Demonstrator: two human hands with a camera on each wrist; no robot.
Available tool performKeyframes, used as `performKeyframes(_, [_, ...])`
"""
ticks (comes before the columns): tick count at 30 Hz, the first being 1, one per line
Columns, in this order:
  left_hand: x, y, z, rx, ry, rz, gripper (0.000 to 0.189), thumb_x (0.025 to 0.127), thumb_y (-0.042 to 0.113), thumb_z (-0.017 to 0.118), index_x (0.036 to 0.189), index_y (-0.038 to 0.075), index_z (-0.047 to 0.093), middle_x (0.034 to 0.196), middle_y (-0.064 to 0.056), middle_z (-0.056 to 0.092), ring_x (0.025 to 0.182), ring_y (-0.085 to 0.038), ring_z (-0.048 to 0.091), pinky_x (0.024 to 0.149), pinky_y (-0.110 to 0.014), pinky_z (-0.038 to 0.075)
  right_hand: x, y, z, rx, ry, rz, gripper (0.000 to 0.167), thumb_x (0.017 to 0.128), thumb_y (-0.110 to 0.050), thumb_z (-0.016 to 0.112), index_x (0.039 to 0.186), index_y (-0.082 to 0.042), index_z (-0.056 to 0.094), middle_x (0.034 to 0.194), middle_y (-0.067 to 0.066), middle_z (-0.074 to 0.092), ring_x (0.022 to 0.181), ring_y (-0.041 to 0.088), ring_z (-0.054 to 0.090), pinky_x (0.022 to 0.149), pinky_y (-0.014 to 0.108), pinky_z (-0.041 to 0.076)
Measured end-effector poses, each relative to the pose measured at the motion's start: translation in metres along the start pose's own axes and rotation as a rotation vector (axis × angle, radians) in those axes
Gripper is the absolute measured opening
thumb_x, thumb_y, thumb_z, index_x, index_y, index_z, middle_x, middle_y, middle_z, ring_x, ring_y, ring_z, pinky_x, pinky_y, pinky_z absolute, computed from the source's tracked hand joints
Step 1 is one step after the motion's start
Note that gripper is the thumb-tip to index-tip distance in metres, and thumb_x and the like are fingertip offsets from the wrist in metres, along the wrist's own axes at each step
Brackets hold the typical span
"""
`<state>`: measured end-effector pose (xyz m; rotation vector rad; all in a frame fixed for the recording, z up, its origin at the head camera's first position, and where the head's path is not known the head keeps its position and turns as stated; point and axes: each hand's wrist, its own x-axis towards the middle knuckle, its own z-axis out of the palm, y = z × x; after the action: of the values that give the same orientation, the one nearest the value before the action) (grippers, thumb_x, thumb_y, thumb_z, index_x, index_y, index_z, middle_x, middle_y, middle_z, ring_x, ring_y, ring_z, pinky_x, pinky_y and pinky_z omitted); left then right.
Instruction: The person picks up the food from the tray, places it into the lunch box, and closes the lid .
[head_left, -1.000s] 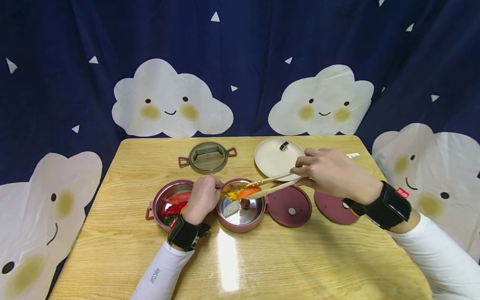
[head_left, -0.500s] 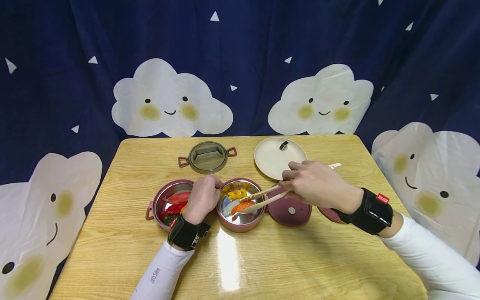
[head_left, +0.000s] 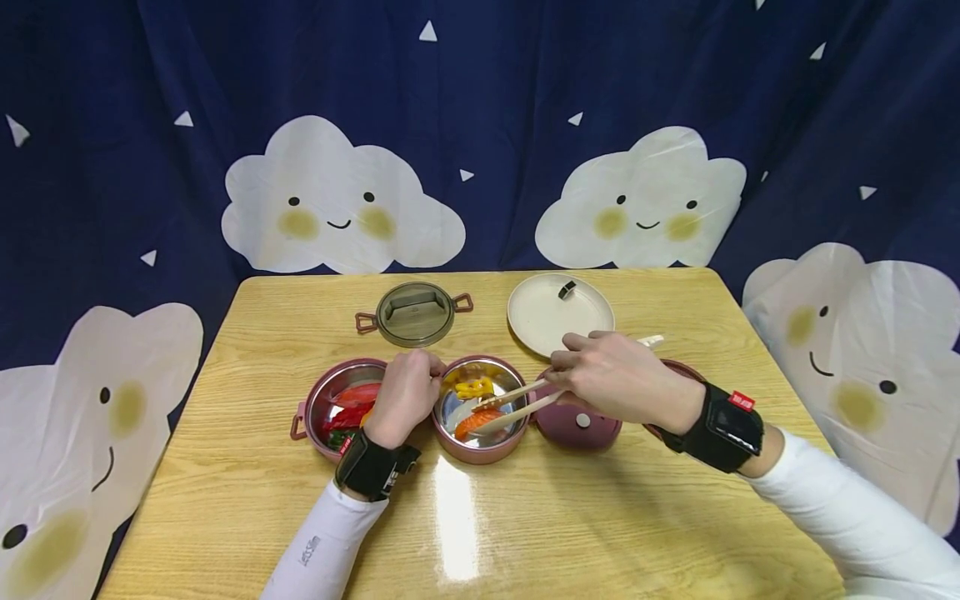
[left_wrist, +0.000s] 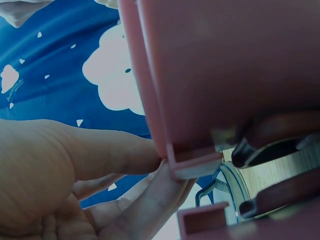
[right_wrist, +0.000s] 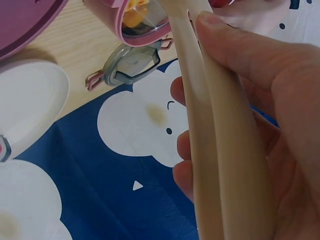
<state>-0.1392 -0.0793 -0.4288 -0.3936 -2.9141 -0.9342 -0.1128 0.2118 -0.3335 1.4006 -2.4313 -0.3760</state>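
Observation:
My left hand (head_left: 403,404) has its thumb and finger pinching the edge of a pink pot (left_wrist: 225,75), near the upper-left rim of the middle pot (head_left: 480,455) in the head view. My right hand (head_left: 618,379) holds light wooden-looking tongs (right_wrist: 240,165), reaching into that pot from the right. The tong tips lie around an orange, white-striped piece (head_left: 472,423), which looks like salmon. Behind it in the pot is a yellow piece (head_left: 475,388). The left pot, partly hidden by my left hand, holds red pieces (head_left: 348,417) and a green piece (head_left: 339,439).
A clear-topped lid with two handles (head_left: 415,314) lies at the back. A cream plate (head_left: 547,321) with a small black piece (head_left: 566,289) is at back right. One mauve lid (head_left: 577,435) sits beside the middle pot; my right wrist mostly hides another (head_left: 682,368).
My right hand has moved left and down. The orange piece has gone lower into the middle pot with the tongs, towards its front left. My left hand has stayed in place.

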Motion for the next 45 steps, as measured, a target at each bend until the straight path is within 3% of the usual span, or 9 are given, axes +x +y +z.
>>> performKeyframes(11, [0.000, 0.000, 0.000, -0.006, 0.006, 0.017, 0.014, 0.090, -0.005, 0.073, 0.095, 0.001, 0.084, 0.094, -0.013, 0.082, 0.093, -0.031, 0.077, 0.084, -0.046, 0.061, 0.001, -0.002, 0.006, -0.027, 0.034, 0.006, 0.021, 0.081, -0.040, 0.089, 0.091, -0.026, 0.077, 0.080, -0.010, 0.066, 0.072, 0.014, 0.053, 0.058, 0.028, 0.046])
performKeyframes(32, [0.000, 0.000, 0.000, -0.014, -0.013, -0.010, 0.016, 0.090, -0.006, 0.071, 0.097, 0.000, 0.084, 0.096, -0.013, 0.082, 0.093, -0.031, 0.076, 0.085, -0.046, 0.061, 0.000, -0.004, 0.007, 0.010, 0.002, 0.020, 0.027, 0.079, -0.041, 0.091, 0.098, -0.024, 0.079, 0.085, -0.008, 0.070, 0.074, 0.015, 0.054, 0.060, 0.028, 0.047])
performKeyframes(45, [0.000, 0.000, 0.000, -0.019, -0.007, -0.006, 0.017, 0.090, -0.006, 0.070, 0.098, 0.001, 0.084, 0.097, -0.014, 0.082, 0.095, -0.032, 0.077, 0.085, -0.046, 0.061, -0.009, 0.018, -0.015, 0.030, 0.047, 0.042, 0.034, 0.074, -0.037, 0.096, 0.100, -0.021, 0.080, 0.088, -0.006, 0.070, 0.077, 0.016, 0.054, 0.061, 0.031, 0.051])
